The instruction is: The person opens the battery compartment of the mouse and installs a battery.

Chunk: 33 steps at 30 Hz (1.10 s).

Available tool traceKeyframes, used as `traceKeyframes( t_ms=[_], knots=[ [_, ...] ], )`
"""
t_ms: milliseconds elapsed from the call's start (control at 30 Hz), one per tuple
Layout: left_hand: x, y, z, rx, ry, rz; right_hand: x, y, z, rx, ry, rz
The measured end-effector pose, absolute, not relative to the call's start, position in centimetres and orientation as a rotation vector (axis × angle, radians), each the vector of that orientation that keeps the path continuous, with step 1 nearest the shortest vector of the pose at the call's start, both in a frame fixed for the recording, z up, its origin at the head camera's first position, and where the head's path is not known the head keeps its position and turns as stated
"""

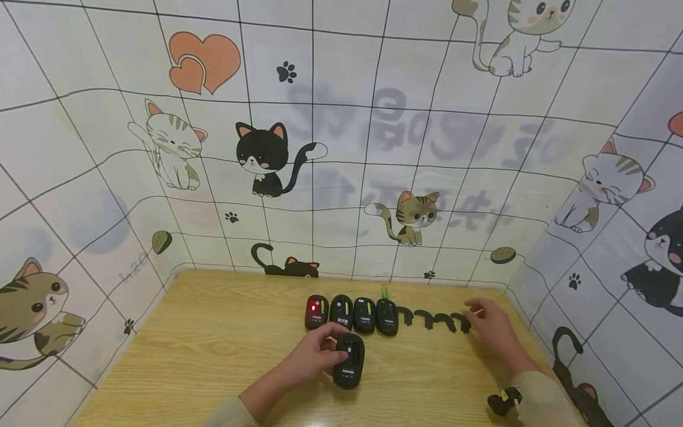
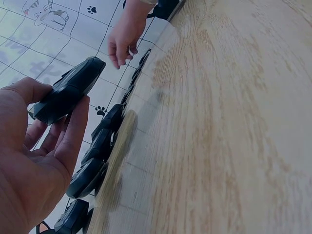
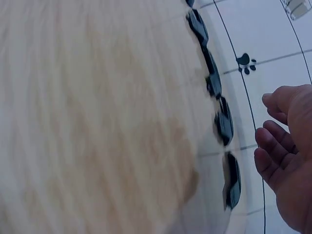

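In the head view my left hand (image 1: pixel 306 354) holds a black computer mouse (image 1: pixel 350 365) above the table, its underside with a dark slot facing the camera. The left wrist view shows that mouse (image 2: pixel 68 92) between thumb and fingers. Behind it several mice lie bottom up in a row, a red one (image 1: pixel 316 320) with a glowing red light at the left end and a black one (image 1: pixel 387 320) at the right end. My right hand (image 1: pixel 495 327) hovers by the rightmost curved black piece (image 1: pixel 463 322). Its fingers are loosely bent and empty in the right wrist view.
More curved black pieces (image 1: pixel 424 319) continue the row between the mice and my right hand. Yellow-green strips show in the lying mice. A small green object (image 1: pixel 385 291) stands behind the rightmost mouse. Cat-printed sheeting (image 1: pixel 341 178) encloses the wooden table (image 1: pixel 229 332) at back and sides.
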<state>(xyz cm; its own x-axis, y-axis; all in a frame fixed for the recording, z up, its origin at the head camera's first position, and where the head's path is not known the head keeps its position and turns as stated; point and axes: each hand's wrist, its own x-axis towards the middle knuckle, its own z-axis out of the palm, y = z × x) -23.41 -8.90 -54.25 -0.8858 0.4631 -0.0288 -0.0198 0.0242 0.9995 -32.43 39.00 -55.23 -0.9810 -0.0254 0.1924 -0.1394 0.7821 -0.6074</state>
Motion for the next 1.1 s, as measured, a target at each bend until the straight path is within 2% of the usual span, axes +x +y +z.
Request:
traceKeyframes(
  t_ms=[700, 1100],
  knots=[
    [-23.5, -9.0, -54.5, 0.459, 1.942, 1.928, -38.6, 28.0, -52.1, 0.434, -2.913, 1.033],
    [-23.7, -9.1, -54.9, 0.469, 1.946, 1.937, -41.0, 23.7, -52.7, 0.527, -3.047, 1.053]
  ],
)
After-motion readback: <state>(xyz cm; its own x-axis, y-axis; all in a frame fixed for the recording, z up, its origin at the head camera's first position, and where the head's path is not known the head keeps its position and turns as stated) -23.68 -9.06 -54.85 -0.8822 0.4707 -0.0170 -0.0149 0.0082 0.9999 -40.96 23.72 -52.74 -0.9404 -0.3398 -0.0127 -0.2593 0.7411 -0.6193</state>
